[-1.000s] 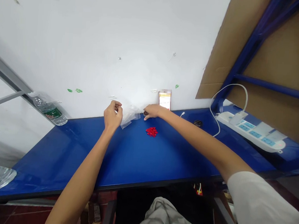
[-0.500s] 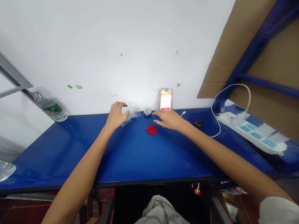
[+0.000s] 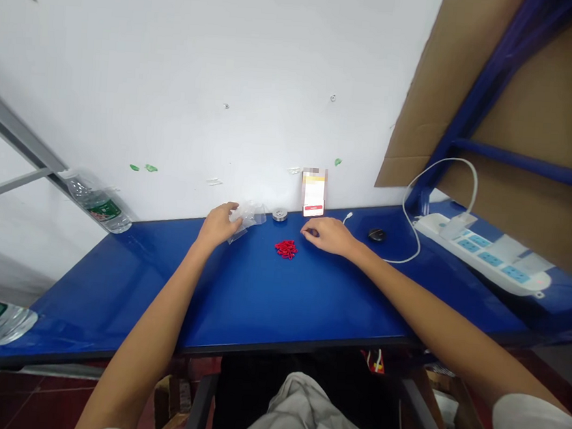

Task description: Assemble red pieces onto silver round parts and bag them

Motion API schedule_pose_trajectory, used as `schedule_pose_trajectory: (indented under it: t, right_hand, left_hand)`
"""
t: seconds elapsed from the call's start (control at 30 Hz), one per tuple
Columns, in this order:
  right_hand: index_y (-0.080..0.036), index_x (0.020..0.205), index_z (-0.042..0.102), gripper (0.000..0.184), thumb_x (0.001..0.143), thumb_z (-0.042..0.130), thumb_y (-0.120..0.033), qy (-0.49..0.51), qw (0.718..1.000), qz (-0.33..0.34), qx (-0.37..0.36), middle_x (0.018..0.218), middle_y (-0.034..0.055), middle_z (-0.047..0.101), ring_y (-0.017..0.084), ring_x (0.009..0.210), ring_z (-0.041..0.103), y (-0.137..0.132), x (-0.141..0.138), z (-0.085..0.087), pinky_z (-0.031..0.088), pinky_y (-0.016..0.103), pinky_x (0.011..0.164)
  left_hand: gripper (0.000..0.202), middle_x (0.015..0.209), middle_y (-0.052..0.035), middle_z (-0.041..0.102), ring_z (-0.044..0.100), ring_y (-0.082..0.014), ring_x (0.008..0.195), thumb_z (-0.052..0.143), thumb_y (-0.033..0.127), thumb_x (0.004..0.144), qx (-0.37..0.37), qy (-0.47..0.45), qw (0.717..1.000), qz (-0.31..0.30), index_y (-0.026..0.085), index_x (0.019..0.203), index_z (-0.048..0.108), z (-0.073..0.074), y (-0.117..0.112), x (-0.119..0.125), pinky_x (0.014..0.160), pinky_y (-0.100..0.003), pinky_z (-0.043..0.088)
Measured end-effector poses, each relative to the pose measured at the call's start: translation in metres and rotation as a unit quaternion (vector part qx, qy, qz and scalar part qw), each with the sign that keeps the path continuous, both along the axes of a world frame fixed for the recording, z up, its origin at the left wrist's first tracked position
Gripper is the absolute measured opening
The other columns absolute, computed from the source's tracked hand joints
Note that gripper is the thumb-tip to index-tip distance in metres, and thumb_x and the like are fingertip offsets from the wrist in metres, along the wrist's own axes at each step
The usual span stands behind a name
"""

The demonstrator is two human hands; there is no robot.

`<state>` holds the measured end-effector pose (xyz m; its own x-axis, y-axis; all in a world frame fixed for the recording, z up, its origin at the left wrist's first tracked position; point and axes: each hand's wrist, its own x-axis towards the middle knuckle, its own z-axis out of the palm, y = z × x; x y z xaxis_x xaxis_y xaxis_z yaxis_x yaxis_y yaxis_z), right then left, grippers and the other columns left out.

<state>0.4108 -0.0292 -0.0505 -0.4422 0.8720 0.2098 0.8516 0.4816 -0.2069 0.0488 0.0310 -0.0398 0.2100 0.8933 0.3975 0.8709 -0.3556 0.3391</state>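
Note:
A clear plastic bag (image 3: 252, 215) lies near the wall at the back of the blue table. My left hand (image 3: 219, 224) is at its left edge, thumb and fingers curled around the film. Right of the small red pieces, my right hand (image 3: 328, 236) is low over the table with thumb and fingertips pinched together. Whatever may be between those tips is too small to make out. The red pieces (image 3: 286, 248) form a loose pile between the two hands. Behind the pile stands a round silver tin-like disc (image 3: 279, 215).
A lit phone (image 3: 313, 193) leans against the wall. To the right are a black mouse-like object (image 3: 376, 234), a white cable (image 3: 419, 240) and a power strip (image 3: 484, 254). Water bottles (image 3: 103, 207) stand at the left. The table's front edge (image 3: 296, 343) is close to my body.
My left hand has closed onto the plastic bag's edge. My right hand has drawn back slightly from the disc, and its outstretched fingers have come together in a pinch.

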Motion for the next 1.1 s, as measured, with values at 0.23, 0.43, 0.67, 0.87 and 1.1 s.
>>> schedule_pose_trajectory:
  t: [0.23, 0.43, 0.67, 0.87, 1.1]
  right_hand:
    - [-0.028, 0.117, 0.081, 0.028, 0.103, 0.057, -0.031, -0.003, 1.0, -0.009, -0.008, 0.118, 0.0055, 0.082, 0.025, 0.107, 0.074, -0.001, -0.001, 0.002, 0.05, 0.032, 0.083]
    - [-0.027, 0.115, 0.082, 0.027, 0.103, 0.058, -0.03, 0.006, 1.0, 0.001, 0.001, 0.115, 0.0051, 0.082, 0.024, 0.102, 0.074, -0.001, 0.0, -0.001, 0.049, 0.031, 0.08]
    - [-0.024, 0.107, 0.082, 0.021, 0.1, 0.062, -0.025, 0.048, 0.998, 0.021, 0.025, 0.105, 0.0045, 0.082, 0.022, 0.092, 0.073, 0.0, 0.001, -0.005, 0.046, 0.03, 0.074]
    - [-0.024, 0.105, 0.082, 0.019, 0.099, 0.064, -0.025, 0.052, 0.998, 0.023, 0.03, 0.102, 0.0039, 0.081, 0.022, 0.091, 0.073, 0.002, 0.003, -0.008, 0.048, 0.031, 0.073]
    - [-0.023, 0.157, 0.052, 0.059, 0.1, 0.069, -0.033, 0.168, 0.976, 0.039, 0.134, 0.145, 0.0131, 0.067, 0.03, 0.127, 0.069, -0.015, -0.016, -0.006, 0.06, 0.046, 0.103]
  left_hand:
    - [0.036, 0.119, -0.0135, 0.082, 0.078, -0.03, 0.105, 0.059, 0.038, 0.099, 0.025, -0.07, 0.997, 0.024, 0.019, 0.125, 0.074, 0.008, 0.002, -0.006, 0.098, -0.041, 0.057]
    - [0.037, 0.126, -0.0121, 0.081, 0.079, -0.0298, 0.106, 0.049, 0.034, 0.105, 0.064, -0.073, 0.994, 0.041, 0.021, 0.128, 0.076, 0.012, 0.005, -0.015, 0.098, -0.04, 0.056]
    - [0.039, 0.127, -0.011, 0.081, 0.077, -0.03, 0.113, 0.053, 0.025, 0.103, 0.084, -0.045, 0.994, 0.049, 0.019, 0.134, 0.075, 0.015, 0.003, -0.018, 0.103, -0.039, 0.055]
    - [0.036, 0.121, -0.0104, 0.082, 0.076, -0.0303, 0.112, 0.058, 0.022, 0.099, 0.116, -0.042, 0.992, 0.004, 0.019, 0.129, 0.077, 0.018, -0.009, -0.002, 0.105, -0.041, 0.055]
    - [0.03, 0.118, -0.0086, 0.082, 0.077, -0.0251, 0.102, 0.059, 0.025, 0.104, 0.119, -0.05, 0.986, -0.101, 0.023, 0.13, 0.073, 0.007, -0.042, 0.053, 0.096, -0.037, 0.057]
